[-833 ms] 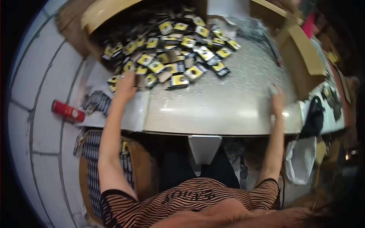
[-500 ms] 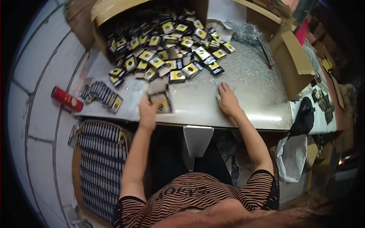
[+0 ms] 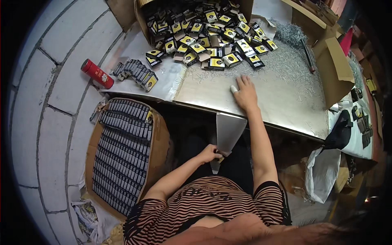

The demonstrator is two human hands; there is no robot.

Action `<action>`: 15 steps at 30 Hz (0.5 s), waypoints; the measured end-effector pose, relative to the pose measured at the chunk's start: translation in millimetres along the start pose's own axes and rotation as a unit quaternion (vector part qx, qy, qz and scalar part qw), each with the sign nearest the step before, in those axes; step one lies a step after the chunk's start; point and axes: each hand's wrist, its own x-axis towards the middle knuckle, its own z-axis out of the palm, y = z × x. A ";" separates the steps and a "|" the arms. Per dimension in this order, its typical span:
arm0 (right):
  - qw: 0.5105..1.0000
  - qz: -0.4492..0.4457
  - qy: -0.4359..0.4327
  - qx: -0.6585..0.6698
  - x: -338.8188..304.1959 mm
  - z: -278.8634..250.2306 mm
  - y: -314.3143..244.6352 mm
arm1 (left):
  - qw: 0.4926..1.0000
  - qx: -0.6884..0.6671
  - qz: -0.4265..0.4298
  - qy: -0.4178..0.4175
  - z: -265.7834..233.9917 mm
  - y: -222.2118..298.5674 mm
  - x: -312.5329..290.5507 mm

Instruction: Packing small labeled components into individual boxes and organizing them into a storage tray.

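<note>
Metal chute [image 3: 229,130]: left hand [image 3: 209,154] grip closed on lower end; right hand [image 3: 245,93] flat, open on table [image 3: 281,102].

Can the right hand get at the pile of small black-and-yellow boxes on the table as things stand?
Probably yes. The right hand lies flat on the metal-topped table, just short of the pile of small black-and-yellow boxes, with only bare tabletop and scattered metal bits between them.

At my left, a red cylindrical can [image 3: 97,73] lies on the table edge [image 3: 134,45] beside a short row of dark packets [image 3: 134,73]. Below stands a cardboard box [image 3: 161,134] packed with rows. At my right hangs a black bag [image 3: 341,130].
</note>
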 end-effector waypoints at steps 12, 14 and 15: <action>0.995 -0.070 -0.075 0.015 -151.6 -57.2 -82.2 | 0.938 -0.316 -0.002 -0.141 -15.7 9.6 -32.1; 0.994 -0.077 -0.055 0.058 -170.9 -73.7 -78.8 | 0.935 -0.325 -0.001 -0.142 -18.8 8.2 -29.6; 0.991 -0.073 -0.059 0.098 -178.2 -76.0 -75.3 | 0.939 -0.319 0.000 -0.131 -18.5 2.8 -29.5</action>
